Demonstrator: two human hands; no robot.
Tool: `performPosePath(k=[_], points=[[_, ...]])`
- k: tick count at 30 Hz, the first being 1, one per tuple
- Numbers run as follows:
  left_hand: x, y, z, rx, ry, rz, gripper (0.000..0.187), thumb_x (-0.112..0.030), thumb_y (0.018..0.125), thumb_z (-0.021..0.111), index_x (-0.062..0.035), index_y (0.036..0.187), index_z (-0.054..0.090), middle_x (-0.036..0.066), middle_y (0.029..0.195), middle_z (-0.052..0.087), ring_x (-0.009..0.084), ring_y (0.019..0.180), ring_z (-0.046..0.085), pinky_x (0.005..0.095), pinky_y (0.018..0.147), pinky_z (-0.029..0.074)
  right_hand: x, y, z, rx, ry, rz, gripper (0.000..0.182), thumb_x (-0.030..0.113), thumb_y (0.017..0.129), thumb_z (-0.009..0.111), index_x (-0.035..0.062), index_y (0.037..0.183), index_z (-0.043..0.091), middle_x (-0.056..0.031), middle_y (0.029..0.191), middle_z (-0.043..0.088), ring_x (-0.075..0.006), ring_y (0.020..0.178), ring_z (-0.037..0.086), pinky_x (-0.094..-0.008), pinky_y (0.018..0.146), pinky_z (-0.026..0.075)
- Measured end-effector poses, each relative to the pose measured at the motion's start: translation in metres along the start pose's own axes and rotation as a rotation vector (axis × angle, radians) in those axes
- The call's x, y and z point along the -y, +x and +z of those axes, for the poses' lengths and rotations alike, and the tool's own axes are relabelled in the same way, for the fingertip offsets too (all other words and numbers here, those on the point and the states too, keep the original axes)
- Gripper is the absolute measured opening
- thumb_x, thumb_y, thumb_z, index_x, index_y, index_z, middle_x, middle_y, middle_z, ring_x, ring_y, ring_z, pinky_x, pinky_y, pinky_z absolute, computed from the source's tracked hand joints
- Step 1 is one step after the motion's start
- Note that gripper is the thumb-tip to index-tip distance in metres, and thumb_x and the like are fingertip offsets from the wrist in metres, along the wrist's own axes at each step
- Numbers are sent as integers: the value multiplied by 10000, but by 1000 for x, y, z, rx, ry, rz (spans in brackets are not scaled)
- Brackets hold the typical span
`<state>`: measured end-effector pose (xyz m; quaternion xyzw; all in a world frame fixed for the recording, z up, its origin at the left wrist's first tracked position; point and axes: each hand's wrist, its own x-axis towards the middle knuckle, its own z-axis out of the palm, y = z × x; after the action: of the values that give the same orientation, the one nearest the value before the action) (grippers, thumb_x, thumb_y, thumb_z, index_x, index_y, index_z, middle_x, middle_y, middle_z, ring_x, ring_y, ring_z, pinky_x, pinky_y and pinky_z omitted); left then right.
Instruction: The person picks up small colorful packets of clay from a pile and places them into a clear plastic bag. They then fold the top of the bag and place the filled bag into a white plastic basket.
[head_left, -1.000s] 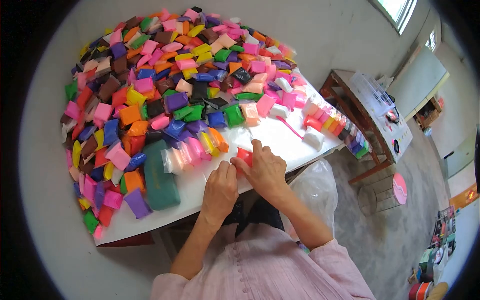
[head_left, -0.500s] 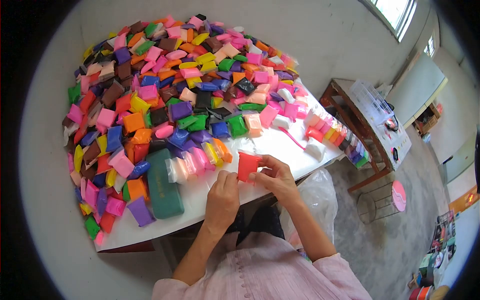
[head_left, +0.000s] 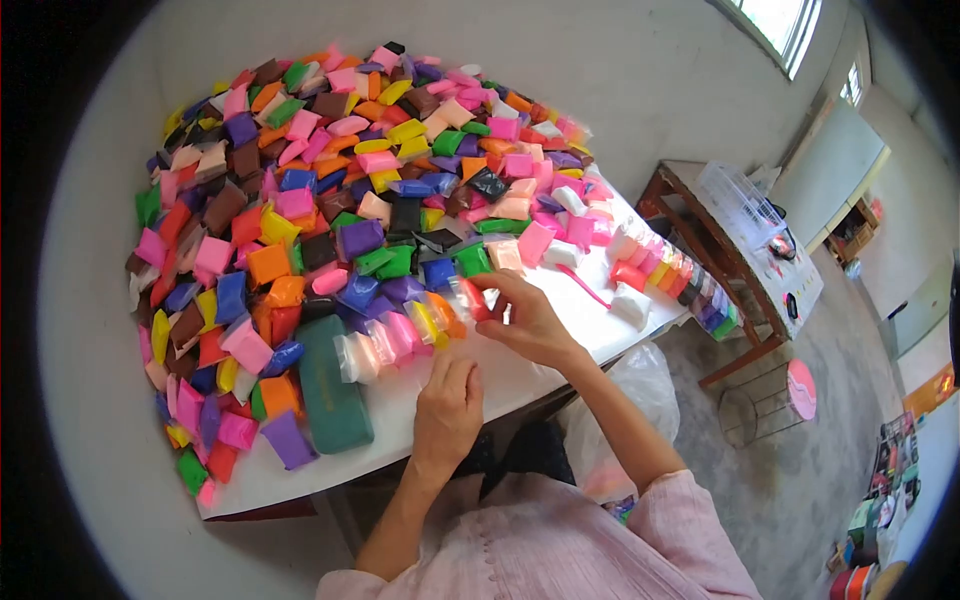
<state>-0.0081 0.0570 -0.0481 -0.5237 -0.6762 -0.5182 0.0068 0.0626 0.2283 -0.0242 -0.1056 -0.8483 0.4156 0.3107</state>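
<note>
At the right end of a short row of packets, my right hand (head_left: 525, 320) grips a small red packet (head_left: 472, 300) between thumb and fingers. The row runs leftward through an orange packet (head_left: 447, 312), a yellow packet (head_left: 425, 322), pink packets (head_left: 398, 335) and a peach packet (head_left: 362, 358), leaning against one another. Beside its left end lies a teal case (head_left: 333, 390). My left hand (head_left: 450, 405) is curled closed just over the table's near edge, apart from the row, with nothing visible in it.
A large heap of colourful packets (head_left: 268, 265) covers the back and left of the white table (head_left: 520, 385). To the right lie a pink strip (head_left: 583, 287), a white packet (head_left: 630, 305) and another packet row (head_left: 668, 265). A plastic bag (head_left: 640, 400) hangs below the edge. A stool (head_left: 800, 390) stands beyond.
My right hand has carried the red packet forward and left to the end of the row. My left hand has let go of it and dropped slightly toward me.
</note>
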Motion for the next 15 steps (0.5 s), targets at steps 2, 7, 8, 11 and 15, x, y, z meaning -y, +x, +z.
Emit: performPosePath(k=[2,7,8,11,15], points=[[0,0,0,21,24,27,69,-17,890,570,21,945,555,202,912,536,419,835,574,477,712,476,-5,6,8,17,-2,2,505,14,724,728,22,1212,600,-96,1012,610,-171,752,613,-279,673,510],[-1,0,0,38,28,33,54,-24,887,573,11,924,556,193,885,525,412,807,572,481,697,471,-7,11,11,52,-29,54,489,1,725,715,30,1200,603,-85,1018,616,-164,748,595,-288,660,501],[-1,0,-1,50,32,28,51,-24,886,574,10,920,557,192,883,526,411,804,572,480,695,471,-6,11,10,54,-10,70,484,4,729,714,30,1199,602,-83,1017,618,-163,749,593,-287,660,501],[-3,1,-1,66,47,28,45,-25,883,579,9,906,561,187,879,529,406,791,574,474,690,473,-11,10,12,85,-59,13,538,15,735,714,45,1258,593,-63,1112,630,-121,729,584,-262,648,510],[-2,1,0,60,52,36,40,-26,881,582,9,898,572,181,884,538,403,783,577,467,686,476,-17,8,13,61,-20,3,587,30,735,724,51,1301,567,-72,1184,632,-124,739,582,-264,661,515]])
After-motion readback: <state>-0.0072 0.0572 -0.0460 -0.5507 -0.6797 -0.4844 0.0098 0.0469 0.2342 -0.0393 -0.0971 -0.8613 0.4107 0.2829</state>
